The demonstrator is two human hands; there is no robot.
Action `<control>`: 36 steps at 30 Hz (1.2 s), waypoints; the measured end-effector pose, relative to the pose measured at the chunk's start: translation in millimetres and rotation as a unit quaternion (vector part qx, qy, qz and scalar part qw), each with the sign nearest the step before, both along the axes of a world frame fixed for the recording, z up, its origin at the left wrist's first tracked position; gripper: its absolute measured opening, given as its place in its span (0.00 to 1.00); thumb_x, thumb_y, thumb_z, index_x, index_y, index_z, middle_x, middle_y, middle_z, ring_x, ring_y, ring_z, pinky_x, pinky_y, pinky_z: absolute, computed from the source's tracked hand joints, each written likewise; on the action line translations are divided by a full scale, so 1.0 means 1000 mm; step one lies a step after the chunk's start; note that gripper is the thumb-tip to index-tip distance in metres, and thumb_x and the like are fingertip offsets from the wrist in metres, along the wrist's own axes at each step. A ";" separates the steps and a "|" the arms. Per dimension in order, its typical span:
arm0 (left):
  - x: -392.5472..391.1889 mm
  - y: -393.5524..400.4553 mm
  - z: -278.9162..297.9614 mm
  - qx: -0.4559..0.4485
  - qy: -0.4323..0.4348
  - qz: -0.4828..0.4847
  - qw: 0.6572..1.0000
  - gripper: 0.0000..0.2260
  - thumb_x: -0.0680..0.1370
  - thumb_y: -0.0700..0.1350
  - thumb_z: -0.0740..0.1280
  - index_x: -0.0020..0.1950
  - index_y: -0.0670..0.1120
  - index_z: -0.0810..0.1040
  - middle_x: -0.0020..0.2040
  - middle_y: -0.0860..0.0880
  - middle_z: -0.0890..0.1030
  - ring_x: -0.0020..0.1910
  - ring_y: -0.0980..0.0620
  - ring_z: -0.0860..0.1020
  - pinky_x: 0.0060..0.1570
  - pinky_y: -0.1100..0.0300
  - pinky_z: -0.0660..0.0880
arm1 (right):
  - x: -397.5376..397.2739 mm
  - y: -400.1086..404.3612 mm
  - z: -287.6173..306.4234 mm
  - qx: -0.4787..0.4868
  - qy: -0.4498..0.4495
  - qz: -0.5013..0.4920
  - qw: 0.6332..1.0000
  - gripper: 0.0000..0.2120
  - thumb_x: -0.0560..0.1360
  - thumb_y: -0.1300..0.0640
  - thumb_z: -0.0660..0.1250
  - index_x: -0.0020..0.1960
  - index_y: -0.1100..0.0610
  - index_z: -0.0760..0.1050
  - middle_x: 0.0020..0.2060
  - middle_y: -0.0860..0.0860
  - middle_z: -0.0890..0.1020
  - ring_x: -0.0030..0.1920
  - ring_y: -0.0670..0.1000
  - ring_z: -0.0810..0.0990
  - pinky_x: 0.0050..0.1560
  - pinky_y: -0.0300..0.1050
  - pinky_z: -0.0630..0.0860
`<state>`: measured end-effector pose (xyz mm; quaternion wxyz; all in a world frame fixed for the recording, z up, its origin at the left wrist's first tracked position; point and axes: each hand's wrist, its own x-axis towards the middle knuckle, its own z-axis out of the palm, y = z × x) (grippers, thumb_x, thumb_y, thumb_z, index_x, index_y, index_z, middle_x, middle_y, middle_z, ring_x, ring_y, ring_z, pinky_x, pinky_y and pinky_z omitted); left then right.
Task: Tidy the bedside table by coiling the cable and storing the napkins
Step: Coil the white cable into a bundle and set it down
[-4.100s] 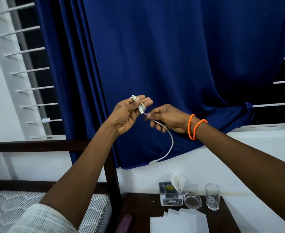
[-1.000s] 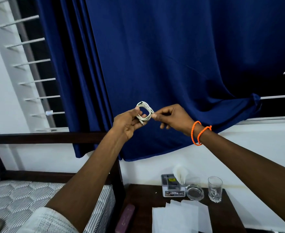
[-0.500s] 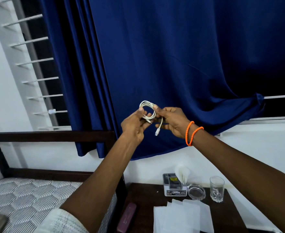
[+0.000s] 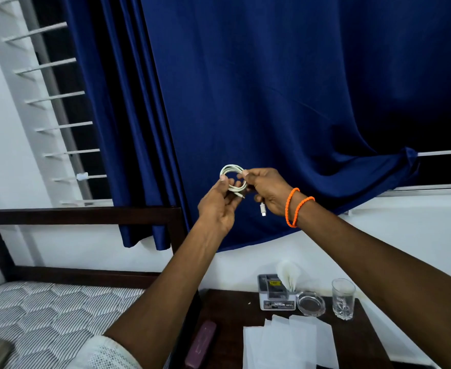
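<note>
1. Head view: the white cable (image 4: 232, 179) is held coiled at frame centre, plug (image 4: 263, 209) dangling loose.
2. It is judged light and springy; the crossing loops are best pinched.
3. The coil is pinched by both the left hand (image 4: 219, 206) and the right hand (image 4: 268, 191).
4. Napkins (image 4: 288, 342) lie flat on the bedside table (image 4: 229, 310), lower right.

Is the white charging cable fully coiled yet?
Nearly: the white charging cable sits in loops between left hand and right hand, one plug end dangling loose.

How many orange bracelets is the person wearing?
2. Both sit side by side on the right wrist: one orange bracelet is nearer the right hand, the second bracelet is just behind it toward the elbow. The left wrist shows none.
</note>
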<state>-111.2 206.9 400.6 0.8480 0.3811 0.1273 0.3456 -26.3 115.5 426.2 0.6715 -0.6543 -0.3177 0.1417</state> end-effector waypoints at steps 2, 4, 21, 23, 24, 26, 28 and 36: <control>0.001 -0.001 -0.006 0.021 0.037 0.015 0.999 0.08 0.80 0.46 0.71 0.54 0.43 0.84 0.45 0.49 0.86 0.44 0.52 0.84 0.49 0.52 0.83 | 0.000 0.002 0.001 -0.030 -0.062 -0.024 0.997 0.13 0.83 0.55 0.62 0.53 0.60 0.82 0.38 0.54 0.79 0.35 0.50 0.71 0.29 0.42 0.65; 0.000 0.000 -0.012 0.054 0.085 0.024 0.995 0.09 0.78 0.49 0.72 0.55 0.46 0.85 0.47 0.50 0.88 0.47 0.52 0.85 0.53 0.52 0.82 | 0.002 0.002 0.005 -0.065 -0.146 -0.053 0.986 0.13 0.83 0.55 0.61 0.51 0.59 0.83 0.38 0.51 0.80 0.37 0.48 0.75 0.40 0.45 0.73; -0.028 0.035 0.024 0.384 0.139 -0.039 0.912 0.11 0.80 0.46 0.70 0.57 0.42 0.85 0.52 0.45 0.87 0.47 0.54 0.83 0.42 0.62 0.78 | 0.022 -0.016 0.030 -0.187 -0.442 -0.029 0.877 0.12 0.83 0.55 0.60 0.49 0.56 0.81 0.41 0.49 0.80 0.42 0.50 0.78 0.45 0.47 0.74; -0.030 0.038 0.028 0.410 0.151 -0.045 0.898 0.09 0.80 0.46 0.71 0.55 0.43 0.86 0.49 0.47 0.87 0.42 0.56 0.80 0.36 0.65 0.73 | 0.020 -0.018 0.032 -0.188 -0.449 -0.026 0.873 0.12 0.83 0.55 0.60 0.49 0.57 0.81 0.42 0.50 0.80 0.45 0.53 0.79 0.48 0.50 0.74; -0.032 0.039 0.030 0.418 0.157 -0.056 0.893 0.09 0.80 0.46 0.71 0.55 0.44 0.86 0.49 0.47 0.87 0.40 0.56 0.79 0.34 0.66 0.70 | 0.019 -0.019 0.032 -0.187 -0.448 -0.022 0.874 0.12 0.83 0.55 0.60 0.49 0.57 0.81 0.42 0.51 0.81 0.45 0.55 0.79 0.48 0.51 0.75; -0.034 0.041 0.033 0.423 0.168 -0.084 0.887 0.10 0.79 0.45 0.71 0.56 0.42 0.86 0.51 0.45 0.87 0.38 0.57 0.78 0.31 0.66 0.67 | 0.018 -0.021 0.032 -0.187 -0.441 -0.011 0.878 0.12 0.83 0.55 0.61 0.48 0.58 0.81 0.42 0.54 0.81 0.42 0.55 0.78 0.46 0.52 0.75; -0.034 0.042 0.034 0.416 0.169 -0.097 0.888 0.11 0.79 0.44 0.70 0.58 0.40 0.85 0.50 0.44 0.87 0.36 0.58 0.78 0.31 0.66 0.69 | 0.017 -0.022 0.030 -0.181 -0.425 0.004 0.887 0.13 0.83 0.55 0.61 0.49 0.59 0.82 0.39 0.55 0.80 0.38 0.54 0.74 0.42 0.51 0.73; -0.029 0.040 0.022 0.337 0.140 -0.092 0.926 0.07 0.79 0.38 0.71 0.54 0.39 0.85 0.43 0.45 0.86 0.40 0.53 0.83 0.40 0.64 0.82 | 0.013 -0.024 0.019 -0.119 -0.261 0.083 0.954 0.14 0.84 0.57 0.60 0.54 0.64 0.80 0.37 0.56 0.73 0.32 0.51 0.66 0.30 0.42 0.65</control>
